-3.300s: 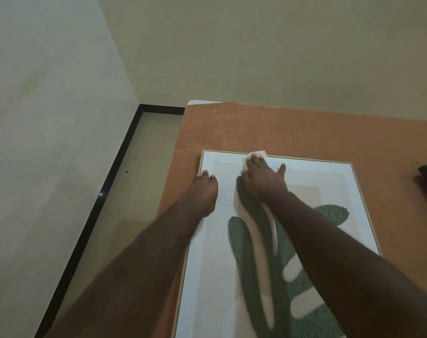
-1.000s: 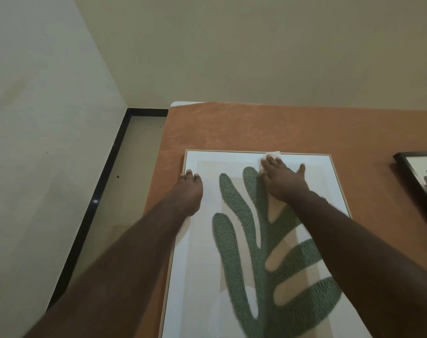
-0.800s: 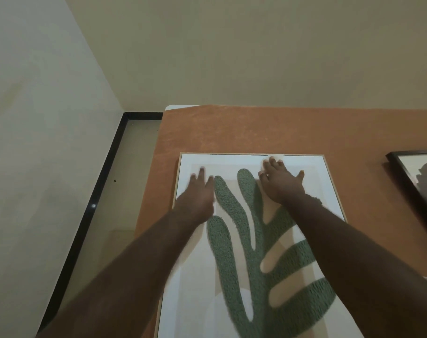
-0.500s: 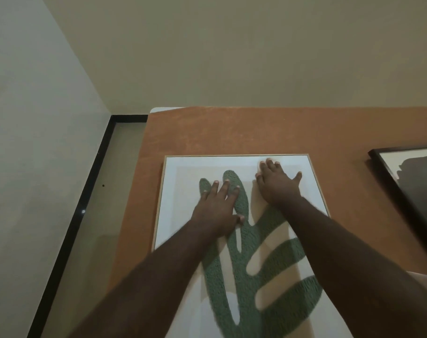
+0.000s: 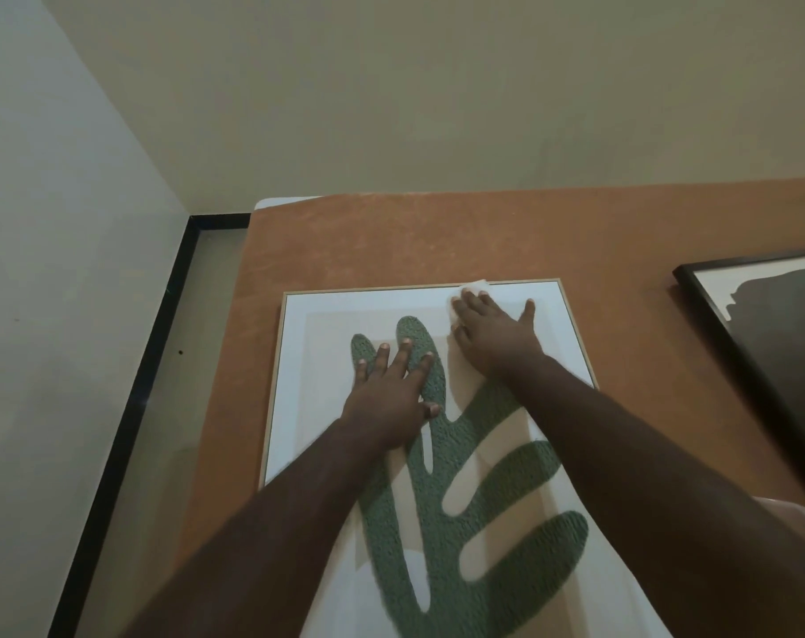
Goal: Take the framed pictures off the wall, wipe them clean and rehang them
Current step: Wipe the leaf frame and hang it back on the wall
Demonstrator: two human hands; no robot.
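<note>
A framed picture (image 5: 313, 343) with a thin wooden frame and a green leaf print lies flat on an orange-covered surface (image 5: 391, 241). My left hand (image 5: 391, 389) rests flat on the glass over the leaf, fingers straight. Farther up, my right hand (image 5: 492, 338) presses a small white cloth (image 5: 472, 287) against the glass near the picture's top edge; only the cloth's far end shows past the fingertips.
A second picture in a black frame (image 5: 732, 343) lies on the same surface at the right edge. Beige walls meet in a corner at upper left. A black skirting strip (image 5: 147, 384) and pale floor run along the left side.
My left hand left the picture's top left corner and now lies flat on the middle of the glass. My right hand slid the cloth rightward along the top edge.
</note>
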